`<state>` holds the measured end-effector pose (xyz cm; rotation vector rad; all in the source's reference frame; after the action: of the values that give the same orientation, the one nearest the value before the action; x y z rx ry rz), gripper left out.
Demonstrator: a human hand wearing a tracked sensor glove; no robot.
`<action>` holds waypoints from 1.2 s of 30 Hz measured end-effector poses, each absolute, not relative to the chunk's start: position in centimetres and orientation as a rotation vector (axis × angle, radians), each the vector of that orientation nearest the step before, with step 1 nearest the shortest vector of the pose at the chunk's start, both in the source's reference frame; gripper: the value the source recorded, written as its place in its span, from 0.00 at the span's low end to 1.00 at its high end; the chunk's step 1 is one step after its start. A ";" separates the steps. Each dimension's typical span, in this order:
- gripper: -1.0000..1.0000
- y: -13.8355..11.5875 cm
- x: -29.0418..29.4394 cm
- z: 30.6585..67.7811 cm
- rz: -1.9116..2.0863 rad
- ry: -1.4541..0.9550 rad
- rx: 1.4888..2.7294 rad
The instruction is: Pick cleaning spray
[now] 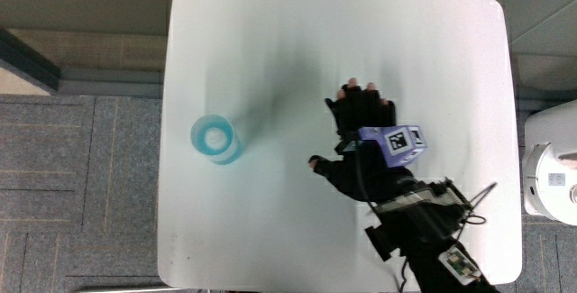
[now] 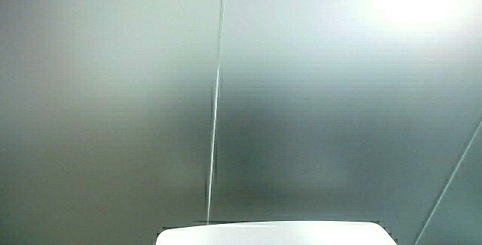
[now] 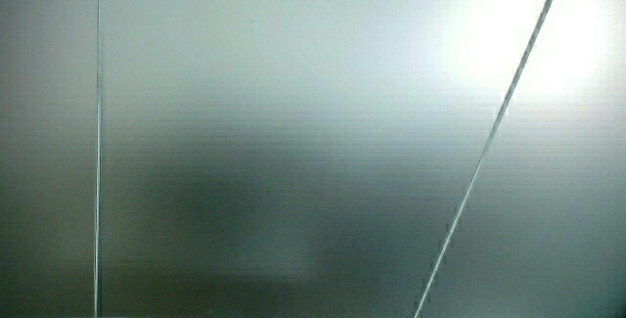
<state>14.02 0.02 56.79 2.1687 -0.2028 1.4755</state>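
Observation:
A pale blue translucent container (image 1: 216, 140), seen from straight above as a round top, stands upright on the white table (image 1: 270, 41) near one of its edges. The hand (image 1: 359, 131) in its black glove rests low over the table's middle, well apart from the container, fingers stretched flat and holding nothing. A purple patterned cube (image 1: 397, 144) sits on its back, and the forearm (image 1: 424, 230) carries cables toward the person's edge. Both side views show only a pale wall; a strip of the table (image 2: 271, 236) shows in a side view.
A white appliance (image 1: 552, 171) stands on the grey carpet off the table's edge, on the hand's side. Dark flooring borders the table.

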 end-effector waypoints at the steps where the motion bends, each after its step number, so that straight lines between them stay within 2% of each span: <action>1: 0.50 -0.1 13.5 56.7 1.477 -0.194 2.151; 9: 0.50 -0.6 9.6 55.8 1.485 -0.123 2.006; 10: 0.50 -0.8 9.3 55.7 1.442 -0.137 2.035; 11: 0.50 -1.2 9.1 57.0 1.475 -0.264 2.077; 12: 0.50 -1.3 8.6 57.5 1.596 -0.339 2.027; 13: 0.50 -1.4 8.4 56.9 1.459 -0.302 2.083; 17: 0.50 -1.6 7.7 57.8 1.590 -0.412 2.014; 18: 0.50 -1.5 7.6 57.5 1.562 -0.340 1.993; 22: 0.50 -1.5 7.2 58.1 1.601 -0.355 1.967; 31: 0.50 -1.6 6.8 60.1 1.777 -0.334 1.714; 35: 0.50 -1.8 6.4 59.7 1.827 -0.369 1.666; 36: 0.53 -1.9 6.2 59.6 1.840 -0.376 1.648</action>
<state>6.23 -1.87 59.56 1.6476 -0.3765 1.8398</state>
